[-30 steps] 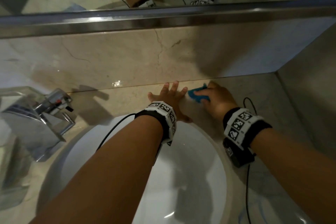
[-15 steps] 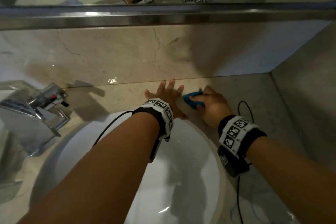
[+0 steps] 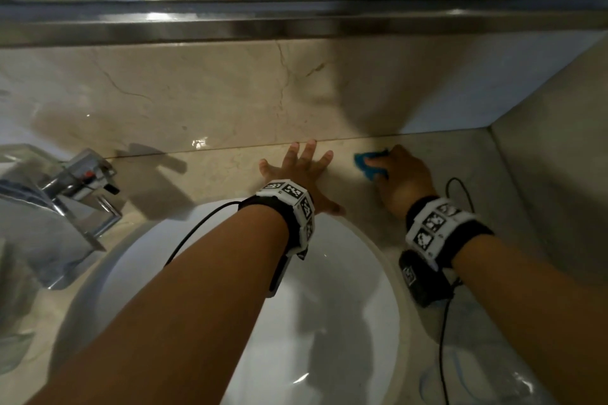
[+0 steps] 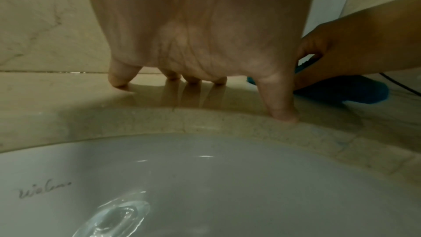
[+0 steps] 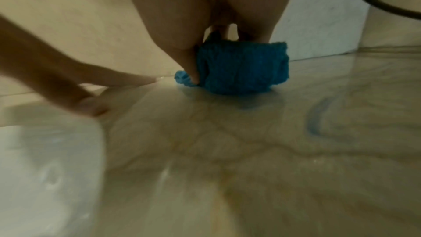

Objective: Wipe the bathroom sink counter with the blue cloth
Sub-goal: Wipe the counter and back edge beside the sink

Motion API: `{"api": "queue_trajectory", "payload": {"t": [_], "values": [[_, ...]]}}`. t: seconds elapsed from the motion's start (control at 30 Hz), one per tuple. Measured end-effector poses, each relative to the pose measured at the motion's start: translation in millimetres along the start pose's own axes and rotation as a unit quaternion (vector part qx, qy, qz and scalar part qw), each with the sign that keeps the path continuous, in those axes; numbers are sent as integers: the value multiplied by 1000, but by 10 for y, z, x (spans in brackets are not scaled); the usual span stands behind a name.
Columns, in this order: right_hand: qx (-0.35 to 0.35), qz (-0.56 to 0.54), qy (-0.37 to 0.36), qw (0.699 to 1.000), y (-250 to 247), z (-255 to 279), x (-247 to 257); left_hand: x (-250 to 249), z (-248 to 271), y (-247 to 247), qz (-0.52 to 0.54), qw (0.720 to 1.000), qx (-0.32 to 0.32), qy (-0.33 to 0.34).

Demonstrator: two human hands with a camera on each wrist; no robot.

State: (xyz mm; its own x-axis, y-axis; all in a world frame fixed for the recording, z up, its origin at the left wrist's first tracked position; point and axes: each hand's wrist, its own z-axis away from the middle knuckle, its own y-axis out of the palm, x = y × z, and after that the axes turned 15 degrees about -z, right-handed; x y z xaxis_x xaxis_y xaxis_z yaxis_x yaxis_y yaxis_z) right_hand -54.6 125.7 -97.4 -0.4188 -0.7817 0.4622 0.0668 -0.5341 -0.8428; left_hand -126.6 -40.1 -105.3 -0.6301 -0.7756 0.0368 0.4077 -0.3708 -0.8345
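Note:
The bunched blue cloth (image 3: 370,165) (image 5: 241,68) (image 4: 341,89) lies on the beige marble counter (image 3: 217,171) behind the white sink bowl (image 3: 329,299), close to the back wall. My right hand (image 3: 399,174) (image 5: 205,42) grips the cloth and presses it onto the counter. My left hand (image 3: 301,168) (image 4: 200,71) rests flat on the counter just left of the cloth, fingers spread, the thumb at the sink's rim (image 4: 205,120). A small gap separates the left hand from the cloth.
A chrome faucet (image 3: 65,200) stands at the left of the bowl. A mirror with a steel ledge (image 3: 296,20) runs above the marble backsplash. A side wall (image 3: 552,158) closes the counter on the right. Blue smears (image 5: 318,120) mark the wet counter at the front right.
My right hand has slid the blue cloth to the right along the back of the counter, away from the left hand. The left hand has stayed flat in place.

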Motion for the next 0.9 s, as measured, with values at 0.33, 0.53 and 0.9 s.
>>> {"api": "queue_trajectory", "payload": {"t": [0.33, 0.53, 0.9], "values": [[-64, -18, 34, 997, -147, -304, -173, -1, 9, -17, -4, 1000, 7, -1], [18, 36, -11, 999, -5, 55, -14, -16, 2, -21, -7, 1000, 5, -2], [4, -82, 90, 993, -327, -169, -426, 1, 14, -45, -4, 1000, 20, -7]]}}
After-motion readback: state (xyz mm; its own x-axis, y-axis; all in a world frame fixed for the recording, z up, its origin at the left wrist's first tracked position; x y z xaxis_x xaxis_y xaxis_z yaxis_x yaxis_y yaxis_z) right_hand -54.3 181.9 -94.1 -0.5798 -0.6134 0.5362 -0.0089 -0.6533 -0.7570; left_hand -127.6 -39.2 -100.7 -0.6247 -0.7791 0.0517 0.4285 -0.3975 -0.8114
